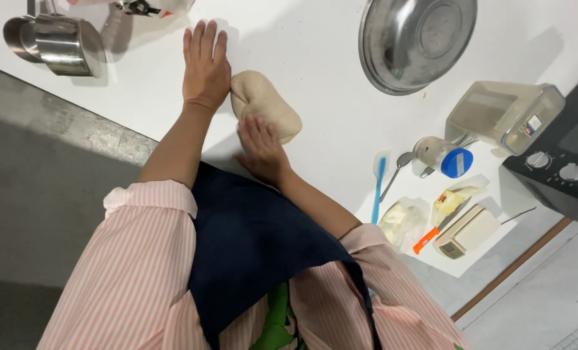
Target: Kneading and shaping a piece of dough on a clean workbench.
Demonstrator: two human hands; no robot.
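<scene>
A pale lump of dough [267, 104] lies on the white table [315, 45]. My left hand [205, 65] rests flat on the table, palm down and fingers together, its edge against the dough's left side. My right hand [261, 148] presses on the near end of the dough with the fingers spread over it. Neither hand is closed around anything.
On the table stand a steel bowl [417, 40] at the back, steel measuring cups [59, 40] at the far left and a clear lidded container [504, 115]. A blue-capped jar [443, 157], blue spatula [377, 192], spoon, plastic bags and small scale [467, 231] lie right. A dark oven [564, 162] stands far right.
</scene>
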